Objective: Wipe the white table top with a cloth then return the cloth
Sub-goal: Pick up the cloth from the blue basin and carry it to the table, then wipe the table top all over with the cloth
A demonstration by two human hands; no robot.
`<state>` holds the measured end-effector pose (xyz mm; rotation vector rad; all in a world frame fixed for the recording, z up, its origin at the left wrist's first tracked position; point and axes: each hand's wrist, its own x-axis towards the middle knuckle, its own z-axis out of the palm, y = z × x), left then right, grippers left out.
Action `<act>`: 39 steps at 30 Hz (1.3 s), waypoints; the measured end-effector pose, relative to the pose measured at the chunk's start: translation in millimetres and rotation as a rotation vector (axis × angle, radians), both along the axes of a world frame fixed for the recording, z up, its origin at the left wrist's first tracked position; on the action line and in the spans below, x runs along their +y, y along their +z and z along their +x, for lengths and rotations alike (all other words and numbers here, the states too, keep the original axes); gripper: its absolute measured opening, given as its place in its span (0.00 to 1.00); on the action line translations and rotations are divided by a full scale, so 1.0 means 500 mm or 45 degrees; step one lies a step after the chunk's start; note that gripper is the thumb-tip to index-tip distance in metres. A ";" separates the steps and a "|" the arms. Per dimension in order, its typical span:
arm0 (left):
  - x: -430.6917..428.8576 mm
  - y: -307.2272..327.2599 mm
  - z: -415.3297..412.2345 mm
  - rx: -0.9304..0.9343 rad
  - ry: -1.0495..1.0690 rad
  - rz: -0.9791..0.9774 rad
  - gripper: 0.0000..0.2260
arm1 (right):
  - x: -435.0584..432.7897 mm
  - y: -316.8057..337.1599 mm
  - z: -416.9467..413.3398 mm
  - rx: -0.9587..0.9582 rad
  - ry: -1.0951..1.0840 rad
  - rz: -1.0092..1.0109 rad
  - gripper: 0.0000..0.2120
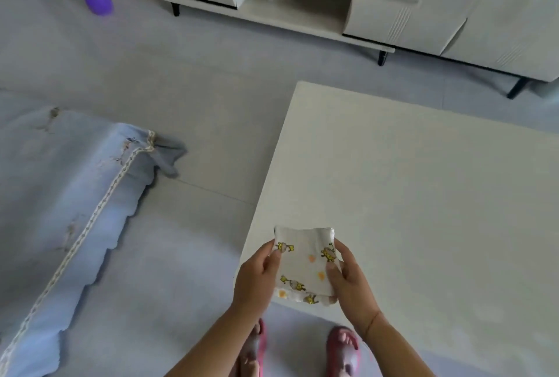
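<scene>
A folded white cloth (305, 264) printed with yellow giraffes and orange hearts is held over the near left corner of the white table top (423, 201). My left hand (257, 280) pinches its left edge with thumb on top. My right hand (351, 280) grips its right edge, thumb pressed on the cloth. Whether the cloth touches the table surface I cannot tell.
A sofa with a light blue cover (60, 204) lies to the left. A white TV cabinet (302, 5) on dark legs runs along the back. A purple ball (98, 0) sits on the grey floor. My feet in pink sandals (341, 349) stand at the table's near edge.
</scene>
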<state>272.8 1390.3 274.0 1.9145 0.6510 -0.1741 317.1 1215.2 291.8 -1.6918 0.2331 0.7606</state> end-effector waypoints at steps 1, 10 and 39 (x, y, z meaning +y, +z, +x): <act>0.008 -0.032 -0.003 0.049 -0.023 0.015 0.15 | 0.006 -0.030 -0.009 0.008 0.003 -0.038 0.20; 0.020 -0.290 -0.013 0.345 -0.063 0.166 0.18 | 0.020 -0.301 -0.025 -0.102 0.477 -0.651 0.28; 0.100 -0.419 -0.044 0.116 -0.244 0.354 0.31 | 0.228 -0.472 -0.077 -0.683 0.661 -1.376 0.29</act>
